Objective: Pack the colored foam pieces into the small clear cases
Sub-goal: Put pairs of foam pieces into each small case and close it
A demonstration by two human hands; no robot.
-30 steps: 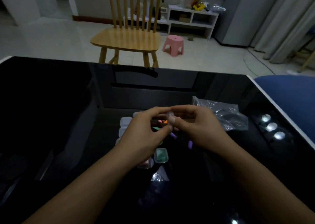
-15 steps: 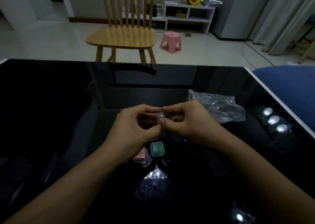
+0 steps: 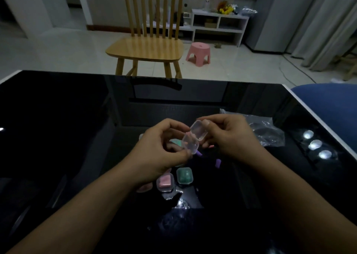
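Above the black table, both hands hold one small clear case, hinged open and empty. My left hand pinches its lower half, my right hand its raised lid. Below the hands stand two closed cases, one with pink foam and one with green foam. Two loose purple foam pieces lie on the table near my right wrist, one partly hidden behind the case. A green piece shows between my left fingers and the case.
A crumpled clear plastic bag lies right of my right hand. Light reflections glare on the table at the right and near the front. A wooden chair and pink stool stand beyond the far edge.
The clear case, held shut between my fingertips earlier, is now swung open, with my right hand lifting the lid. The view has shifted slightly.
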